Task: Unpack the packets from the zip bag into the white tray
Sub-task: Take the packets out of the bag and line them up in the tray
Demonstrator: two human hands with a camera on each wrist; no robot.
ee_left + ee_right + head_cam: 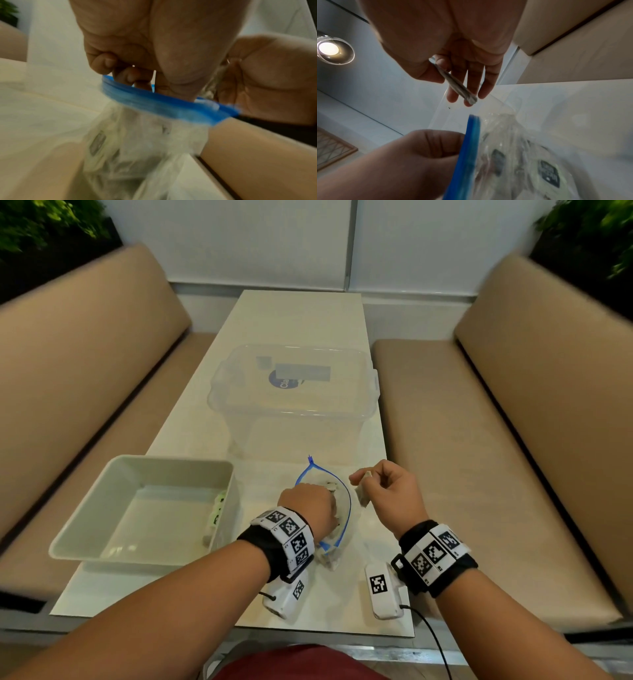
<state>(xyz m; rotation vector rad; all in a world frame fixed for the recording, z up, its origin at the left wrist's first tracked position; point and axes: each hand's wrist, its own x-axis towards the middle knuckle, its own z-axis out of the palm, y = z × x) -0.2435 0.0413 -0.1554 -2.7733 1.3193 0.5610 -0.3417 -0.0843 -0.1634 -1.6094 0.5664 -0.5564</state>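
Left hand (308,505) gripping zip bag (337,518) rim, right hand (390,494) pinching packet (362,497) — lifted clear

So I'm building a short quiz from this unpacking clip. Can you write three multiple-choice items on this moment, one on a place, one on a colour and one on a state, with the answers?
1. Where is the white tray?
A. beyond the clear bin
B. left of the zip bag
C. on the bench

2. What colour is the zip bag's seal strip?
A. red
B. green
C. blue

3. What is the right hand doing?
A. pinching a packet outside the bag
B. resting flat on the table
C. gripping the tray rim

Answers:
1 B: in the head view the tray sits on the table, left of the bag.
2 C: the strip shows blue in all three views.
3 A: thumb and fingers hold a small packet; the left hand holds the bag's mouth.
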